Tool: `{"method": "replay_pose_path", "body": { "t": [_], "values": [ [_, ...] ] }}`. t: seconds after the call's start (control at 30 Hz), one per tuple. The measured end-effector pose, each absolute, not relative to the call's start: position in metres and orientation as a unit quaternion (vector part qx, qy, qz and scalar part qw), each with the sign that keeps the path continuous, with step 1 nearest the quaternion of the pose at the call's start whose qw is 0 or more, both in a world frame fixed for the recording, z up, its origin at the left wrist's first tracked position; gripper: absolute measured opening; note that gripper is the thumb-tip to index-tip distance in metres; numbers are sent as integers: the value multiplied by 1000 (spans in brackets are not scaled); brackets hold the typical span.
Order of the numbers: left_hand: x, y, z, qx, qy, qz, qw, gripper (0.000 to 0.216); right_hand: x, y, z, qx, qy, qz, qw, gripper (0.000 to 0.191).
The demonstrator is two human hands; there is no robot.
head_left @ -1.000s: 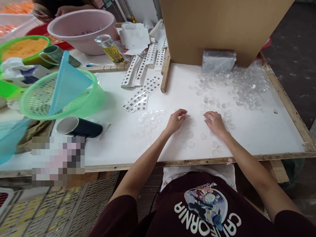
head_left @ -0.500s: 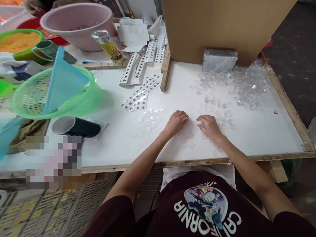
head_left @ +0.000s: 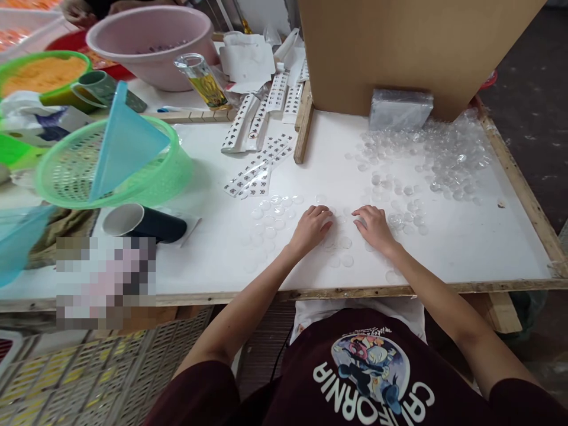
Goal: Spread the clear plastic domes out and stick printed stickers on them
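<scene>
Clear round discs [head_left: 347, 261] lie loose on the white tabletop between and below my two hands. My left hand [head_left: 312, 226] rests low over the table beside them, fingers curved and thumb apart from them. Facing it across a small gap is my right hand [head_left: 373, 226], with its thumb and fingers also apart. No held object shows in either hand, though the undersides are hidden. More discs [head_left: 270, 222] are spread left of my left hand. Right of my right hand is a loose cluster [head_left: 407, 222], and a large heap of clear discs [head_left: 461, 160] lies farther back.
A tall cardboard sheet [head_left: 399, 47] stands at the back, with a clear-wrapped block [head_left: 399, 110] against it. Printed sticker sheets [head_left: 252, 171] lie near a wooden block [head_left: 303, 130]. At left are a green basket [head_left: 177, 177], a dark mug [head_left: 164, 226] and a pink basin [head_left: 151, 65].
The view has shifted slightly, moving the table's contents rightward. My hands have drawn a little farther apart, with more of the discs between them showing.
</scene>
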State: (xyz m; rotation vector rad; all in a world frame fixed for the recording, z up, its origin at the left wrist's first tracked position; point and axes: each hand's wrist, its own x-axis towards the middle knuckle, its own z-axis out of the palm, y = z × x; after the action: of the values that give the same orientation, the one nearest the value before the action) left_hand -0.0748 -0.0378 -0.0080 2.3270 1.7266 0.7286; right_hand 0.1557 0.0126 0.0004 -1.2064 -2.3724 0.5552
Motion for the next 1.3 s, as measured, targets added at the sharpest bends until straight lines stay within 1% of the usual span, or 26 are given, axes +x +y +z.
{"method": "replay_pose_path", "body": {
  "t": [0.17, 0.3, 0.4, 0.57, 0.7, 0.77, 0.87, 0.97, 1.03, 1.13, 1.3],
  "values": [
    [-71, -38, -7, 758, 612, 223, 34, 19, 139, 25, 2, -403, -874, 177, 206, 25],
    [-59, -41, -5, 805, 550, 216, 43, 19, 131, 34, -1, -383, -887, 178, 187, 20],
    [-49, -41, -6, 831, 518, 194, 64, 16, 131, 37, -2, -397, -877, 188, 196, 22],
    [-44, -40, -12, 814, 536, 217, 60, 24, 131, 39, -3, -443, -835, 235, 225, 27],
    [-49, -43, -13, 807, 544, 225, 51, 24, 143, 38, 0, -465, -812, 220, 275, 24],
    [-51, -45, -13, 803, 545, 237, 48, 20, 160, 35, 3, -462, -803, 219, 305, 21],
    [-53, -44, -14, 800, 543, 247, 58, 23, 203, 27, 7, -469, -783, 223, 343, 18],
    [-53, -43, -16, 794, 544, 258, 86, 25, 250, 15, 7, -508, -751, 211, 365, 17],
    [-53, -42, -16, 776, 554, 277, 117, 27, 273, 6, 6, -535, -739, 191, 361, 18],
    [-54, -41, -13, 754, 571, 290, 144, 25, 284, -2, 3, -536, -759, 169, 329, 20],
    [-47, -45, 2, 779, 559, 272, 85, 24, 264, 5, -3, -472, -834, 151, 244, 38]
  ]
}}
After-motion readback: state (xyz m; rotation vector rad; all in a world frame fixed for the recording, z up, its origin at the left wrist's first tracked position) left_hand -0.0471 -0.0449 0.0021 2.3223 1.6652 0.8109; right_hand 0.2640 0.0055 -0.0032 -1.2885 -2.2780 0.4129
